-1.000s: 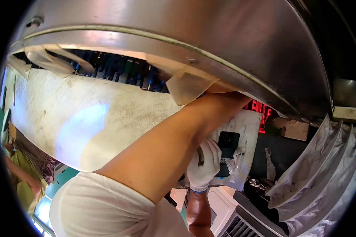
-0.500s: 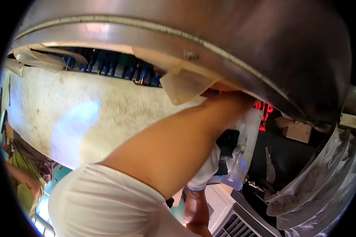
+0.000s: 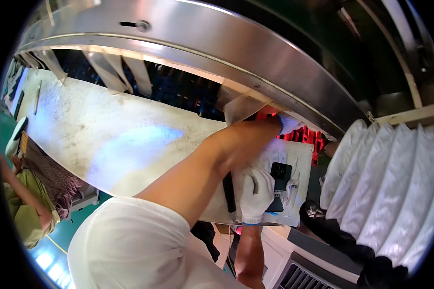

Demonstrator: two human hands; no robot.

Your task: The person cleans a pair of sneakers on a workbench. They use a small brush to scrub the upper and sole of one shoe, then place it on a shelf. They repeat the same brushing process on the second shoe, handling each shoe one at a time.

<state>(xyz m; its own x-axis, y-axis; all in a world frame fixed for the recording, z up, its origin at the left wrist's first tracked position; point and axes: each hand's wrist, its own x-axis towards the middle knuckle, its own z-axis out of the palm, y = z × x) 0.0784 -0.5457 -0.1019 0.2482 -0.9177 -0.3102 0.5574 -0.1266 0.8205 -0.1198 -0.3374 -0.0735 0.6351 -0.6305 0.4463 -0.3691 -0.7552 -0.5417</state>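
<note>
My left arm stretches across to the far right, and my left hand (image 3: 288,124) wears a white glove with a blue cuff. It reaches under the edge of a metal hood (image 3: 197,50), beside red-lit parts (image 3: 305,138); its fingers are hidden. Resting on the pale worktop (image 3: 106,115), my right hand (image 3: 257,196), gloved in white, has its thumb apart from the fingers. Nothing shows in its grasp. Just right of it lies a black phone-like object (image 3: 280,171). A clear syringe (image 3: 291,192) is farther right. To the hand's left is a long black bar (image 3: 229,193).
Clear plastic flaps (image 3: 113,70) hang from the hood before a row of dark blue-lit parts (image 3: 185,91). A white pleated duct (image 3: 386,183) stands at the right. Another person's arm (image 3: 26,197) shows at the far left, beside a brown cloth (image 3: 50,176).
The view has pulled back from the hood, showing more worktop. My right glove, mostly hidden behind my left arm before, is now in full sight. My left glove has come partly into view.
</note>
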